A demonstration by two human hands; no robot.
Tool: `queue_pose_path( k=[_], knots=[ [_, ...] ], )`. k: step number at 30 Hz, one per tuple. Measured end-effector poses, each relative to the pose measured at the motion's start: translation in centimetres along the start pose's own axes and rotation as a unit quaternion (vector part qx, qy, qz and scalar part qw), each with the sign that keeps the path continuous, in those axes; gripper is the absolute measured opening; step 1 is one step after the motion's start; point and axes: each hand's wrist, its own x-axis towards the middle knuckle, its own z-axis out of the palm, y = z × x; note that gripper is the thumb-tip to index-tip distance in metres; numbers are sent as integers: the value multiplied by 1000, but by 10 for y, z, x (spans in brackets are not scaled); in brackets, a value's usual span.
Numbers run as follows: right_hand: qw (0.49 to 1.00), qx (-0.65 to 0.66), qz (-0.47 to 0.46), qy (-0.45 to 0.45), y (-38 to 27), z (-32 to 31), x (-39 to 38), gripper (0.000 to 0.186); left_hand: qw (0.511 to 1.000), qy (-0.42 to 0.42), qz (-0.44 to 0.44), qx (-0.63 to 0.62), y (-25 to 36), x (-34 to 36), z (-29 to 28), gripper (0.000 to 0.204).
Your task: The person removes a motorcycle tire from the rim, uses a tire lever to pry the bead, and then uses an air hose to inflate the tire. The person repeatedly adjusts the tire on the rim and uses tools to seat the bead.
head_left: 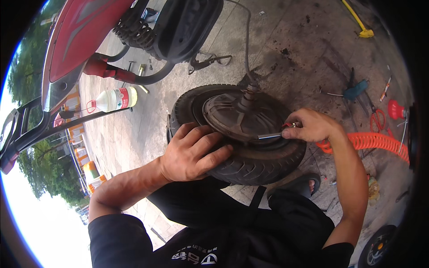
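A black tyre (250, 172) with a dusty hub motor (223, 118) at its centre lies tilted before me, close to my body. My left hand (192, 152) is on the tyre's near left side, its bent fingers gripping over the sidewall toward the rim. My right hand (308, 127) pinches a slim silver metal tool (269, 136) with a red part, its tip at the right edge of the hub. From the hub's middle a dark cable (248, 49) runs upward. Behind my right forearm passes an orange coiled hose (375, 141); whether it joins the silver tool is hidden.
A red scooter body (80, 35) with a coil spring stands at upper left. Below it is a clear jug (114, 99) of yellowish liquid. On the right lie red-handled scissors (377, 120), a teal tool (356, 90) and a yellow-handled tool (357, 20). Another wheel (379, 245) sits at lower right.
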Motion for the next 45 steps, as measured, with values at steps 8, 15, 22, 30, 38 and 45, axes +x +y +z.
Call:
queue_pose_path(
  k=[8,15,22,30,38,45],
  knots=[
    [1000,19,3,3,3,3,-6,70,1000,20,-18,10,4,2,4,44],
    [996,-80,-1,50,-6,4,-13,60,999,42,-12,22,4,0,7,42],
    [913,-97,-330,219,-99,3,55,13,998,58,-9,4,6,-2,10,36],
    [888,-165,-380,198,-122,36,188,14,996,90,-19,-12,3,-7,14,34],
    [861,-223,-412,199,-118,38,198,3,996,89,-17,-20,2,-11,15,31],
    [851,-240,-431,180,-121,35,201,12,995,94,-21,-21,4,-11,16,30]
  ],
)
